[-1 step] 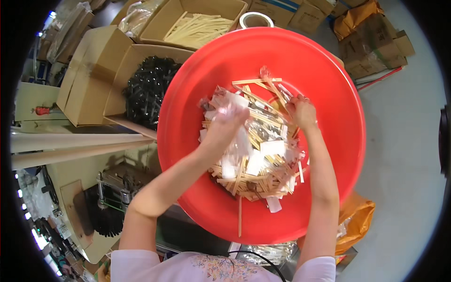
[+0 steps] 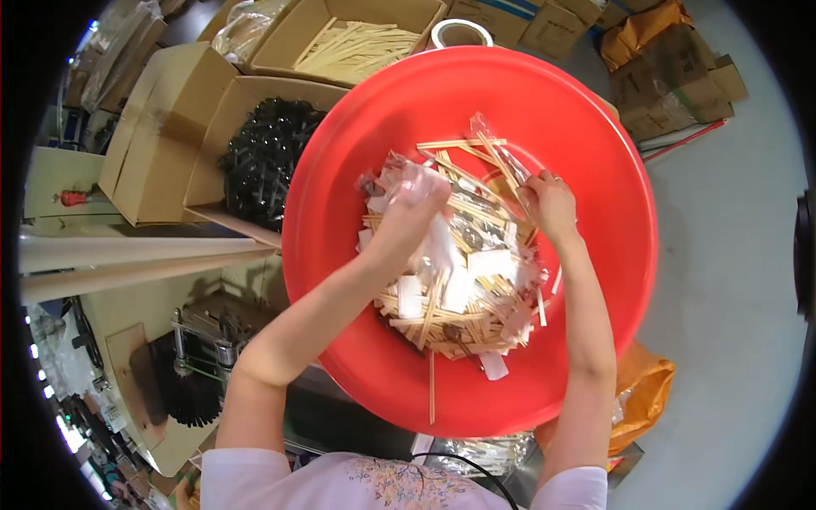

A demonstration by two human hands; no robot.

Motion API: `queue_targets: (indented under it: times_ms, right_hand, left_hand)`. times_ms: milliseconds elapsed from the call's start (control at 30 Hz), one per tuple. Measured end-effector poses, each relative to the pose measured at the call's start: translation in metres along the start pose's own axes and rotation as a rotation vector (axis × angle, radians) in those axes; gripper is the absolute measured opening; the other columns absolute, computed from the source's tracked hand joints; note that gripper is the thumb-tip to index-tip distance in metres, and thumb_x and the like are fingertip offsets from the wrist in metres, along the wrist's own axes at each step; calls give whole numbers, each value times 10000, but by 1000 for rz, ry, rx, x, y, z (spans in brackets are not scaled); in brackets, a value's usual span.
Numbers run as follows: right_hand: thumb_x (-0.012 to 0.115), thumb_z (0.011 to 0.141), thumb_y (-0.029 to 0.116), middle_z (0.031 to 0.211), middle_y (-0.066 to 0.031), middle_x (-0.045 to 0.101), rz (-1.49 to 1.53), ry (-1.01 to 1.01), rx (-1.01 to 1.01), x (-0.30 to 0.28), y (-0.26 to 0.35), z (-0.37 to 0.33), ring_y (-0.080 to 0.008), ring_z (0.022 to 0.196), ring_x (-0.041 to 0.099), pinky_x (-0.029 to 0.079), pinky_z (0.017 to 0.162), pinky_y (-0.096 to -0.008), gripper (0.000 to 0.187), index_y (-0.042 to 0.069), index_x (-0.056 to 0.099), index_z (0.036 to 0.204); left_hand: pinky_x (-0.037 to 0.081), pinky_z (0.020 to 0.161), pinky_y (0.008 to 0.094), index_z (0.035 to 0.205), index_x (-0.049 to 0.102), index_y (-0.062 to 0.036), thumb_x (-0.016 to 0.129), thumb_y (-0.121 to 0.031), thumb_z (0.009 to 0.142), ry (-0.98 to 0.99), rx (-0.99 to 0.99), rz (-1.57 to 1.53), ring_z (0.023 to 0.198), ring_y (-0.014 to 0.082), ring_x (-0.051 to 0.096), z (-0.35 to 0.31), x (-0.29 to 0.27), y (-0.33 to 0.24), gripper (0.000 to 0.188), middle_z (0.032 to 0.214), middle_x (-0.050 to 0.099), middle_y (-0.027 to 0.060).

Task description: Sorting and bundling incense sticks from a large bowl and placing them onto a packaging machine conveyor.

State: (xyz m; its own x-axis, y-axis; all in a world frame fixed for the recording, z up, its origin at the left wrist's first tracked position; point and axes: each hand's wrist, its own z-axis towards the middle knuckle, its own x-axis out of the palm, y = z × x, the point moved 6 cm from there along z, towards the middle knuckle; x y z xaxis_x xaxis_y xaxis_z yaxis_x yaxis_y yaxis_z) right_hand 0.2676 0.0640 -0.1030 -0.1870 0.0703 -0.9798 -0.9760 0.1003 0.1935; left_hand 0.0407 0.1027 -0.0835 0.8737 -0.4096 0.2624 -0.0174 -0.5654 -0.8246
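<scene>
A large red basin [image 2: 595,153] holds a heap of wooden chopsticks [image 2: 472,336], white paper napkin packs [image 2: 459,293], black spoons and clear plastic wrappers. Over the heap's left side, my left hand [image 2: 416,208] is closed on crinkled clear plastic [image 2: 422,180]; glare and slight blur hide what lies inside it. My right hand [image 2: 551,204], at the heap's right side, pinches a clear packet [image 2: 495,151] with chopsticks in it, slanting up to the left. One pair of chopsticks [image 2: 432,387] points toward me, apart from the rest.
Left of the basin, an open carton [image 2: 157,140] holds black plastic spoons [image 2: 268,161]. Another carton [image 2: 327,64] behind has loose chopsticks. A tape roll [image 2: 461,34] stands at the basin's far rim. An orange bag [image 2: 646,399] sits at the near right, a metal device [image 2: 212,340] at the left.
The packet in my right hand has tilted slightly and shows more clearly. My left hand has barely moved; the whole view has shifted a little.
</scene>
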Motion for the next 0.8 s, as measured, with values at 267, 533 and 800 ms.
queue_targets:
  times_ms: [267,533,800]
  right_hand:
    - [523,823,104,696,-150,482,417,-77,-23,-94,127,-103,-335,688,498,395,597,-421,174,9,492,680]
    - [599,727,42,724,-149,551,630,199,769,-54,78,-238,-278,689,582,476,623,-364,115,13,488,729]
    - [548,771,207,826,-184,623,103,87,285,-12,34,-39,-331,791,603,474,675,-426,227,63,614,934]
  left_hand:
    - [432,652,321,1006,559,7,582,-192,841,-168,-280,-498,724,168,520,40,68,34,260,781,545,56]
    - [428,694,274,866,581,-108,622,-172,791,-109,-57,25,762,137,506,-4,-19,46,107,854,588,0]
    - [415,672,249,769,557,-39,710,-160,755,-184,671,552,712,84,482,-116,-24,-41,195,752,536,-7]
